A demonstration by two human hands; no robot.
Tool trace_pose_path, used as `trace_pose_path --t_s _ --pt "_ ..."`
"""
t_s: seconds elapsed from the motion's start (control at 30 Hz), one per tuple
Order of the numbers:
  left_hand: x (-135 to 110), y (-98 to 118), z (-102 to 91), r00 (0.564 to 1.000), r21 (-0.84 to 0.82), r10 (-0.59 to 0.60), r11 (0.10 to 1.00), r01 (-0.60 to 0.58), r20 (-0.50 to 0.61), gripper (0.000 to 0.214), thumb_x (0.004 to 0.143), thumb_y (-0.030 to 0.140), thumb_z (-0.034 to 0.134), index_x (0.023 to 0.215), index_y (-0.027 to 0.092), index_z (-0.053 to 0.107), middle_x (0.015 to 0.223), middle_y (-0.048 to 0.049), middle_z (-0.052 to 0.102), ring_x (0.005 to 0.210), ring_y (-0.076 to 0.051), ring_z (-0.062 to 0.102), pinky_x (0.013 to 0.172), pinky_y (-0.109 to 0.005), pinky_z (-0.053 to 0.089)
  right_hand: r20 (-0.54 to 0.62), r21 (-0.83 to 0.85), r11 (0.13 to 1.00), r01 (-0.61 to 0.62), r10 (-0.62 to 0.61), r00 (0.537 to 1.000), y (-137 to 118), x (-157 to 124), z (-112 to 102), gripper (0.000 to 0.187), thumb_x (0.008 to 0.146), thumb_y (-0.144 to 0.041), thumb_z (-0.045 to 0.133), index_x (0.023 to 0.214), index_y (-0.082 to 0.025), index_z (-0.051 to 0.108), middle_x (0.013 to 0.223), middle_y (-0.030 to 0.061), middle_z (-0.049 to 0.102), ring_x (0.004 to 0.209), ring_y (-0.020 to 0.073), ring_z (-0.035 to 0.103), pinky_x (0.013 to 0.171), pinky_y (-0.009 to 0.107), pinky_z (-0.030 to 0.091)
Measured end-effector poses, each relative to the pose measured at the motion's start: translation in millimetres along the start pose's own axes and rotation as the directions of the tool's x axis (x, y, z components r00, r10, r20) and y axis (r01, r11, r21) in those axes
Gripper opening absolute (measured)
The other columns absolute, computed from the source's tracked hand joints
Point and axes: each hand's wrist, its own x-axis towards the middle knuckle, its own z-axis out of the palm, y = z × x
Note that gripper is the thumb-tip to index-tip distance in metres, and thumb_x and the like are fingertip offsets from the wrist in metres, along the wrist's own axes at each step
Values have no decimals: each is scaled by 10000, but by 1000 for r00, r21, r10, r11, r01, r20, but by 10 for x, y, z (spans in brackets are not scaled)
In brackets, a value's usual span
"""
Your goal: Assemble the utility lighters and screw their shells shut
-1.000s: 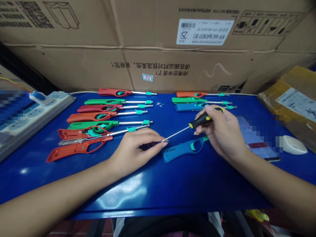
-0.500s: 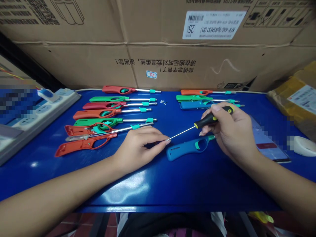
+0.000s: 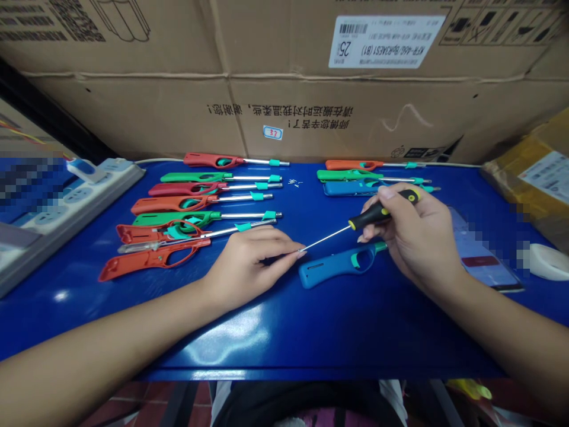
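My right hand (image 3: pixel 411 234) grips the black and yellow handle of a screwdriver (image 3: pixel 329 236), its thin shaft slanting down to the left. At the screwdriver's tip, the thumb and fingertips of my left hand (image 3: pixel 255 261) are pinched together; whatever they hold there is too small to make out. Just below the shaft lies a blue utility lighter (image 3: pixel 326 270), its metal end partly hidden by my right hand. Left of my left hand is an opened orange lighter: one half shell (image 3: pixel 155 261) lies loose beside the other half (image 3: pixel 137 233), with a clear inner piece (image 3: pixel 142 246) between them.
Several red, green and orange lighters (image 3: pixel 178 204) lie in a column at left, more (image 3: pixel 351 175) at back right. Small white slivers (image 3: pixel 294 181) sit between. A power strip (image 3: pixel 71 207) borders the left, a phone (image 3: pixel 484 255) the right, and a large cardboard box (image 3: pixel 178 118) the back.
Both hands hold nearly the same pose, with the screwdriver tip still at my left fingertips. The view has shifted very slightly; the lighters have stayed in place.
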Motion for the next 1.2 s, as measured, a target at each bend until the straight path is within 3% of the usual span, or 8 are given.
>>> trace_pose_path --t_s 0.67,0.93,1.03,1.2 --pt "-12 -12 -9 1000 -8 18 1000 -18 10 147 926 153 693 1030 174 796 930 -47 783 842 -147 721 769 -253 593 5 8 1000 -6 5 1000 1 12 12 291 805 -444 795 700 -234 622 672 -12 636 440 128 595 400 292 551" --pt "-7 -13 -6 1000 -1 12 1000 -12 0 132 911 153 710 1001 177 803 903 -38 790 816 -145 725 757 -243 585 9 -8 999 41 -40 999 -1 -12 1 238 855 -405 765 736 -250 630 688 1 646 446 144 610 411 328 557" --pt "-6 -11 8 1000 12 15 1000 -15 -23 119 904 156 719 986 168 806 882 -35 790 796 -138 721 748 -240 584 8 -45 994 95 -95 995 -13 -42 -7 206 877 -396 755 769 -255 651 692 -1 669 451 149 639 420 318 572" --pt "-14 -11 21 998 23 -17 1000 18 -59 95 891 168 734 946 165 812 845 -30 789 746 -129 712 703 -235 581 57 -157 934 320 -315 948 -76 -121 6 154 901 -340 744 792 -245 693 616 -1 673 449 165 676 410 289 583"
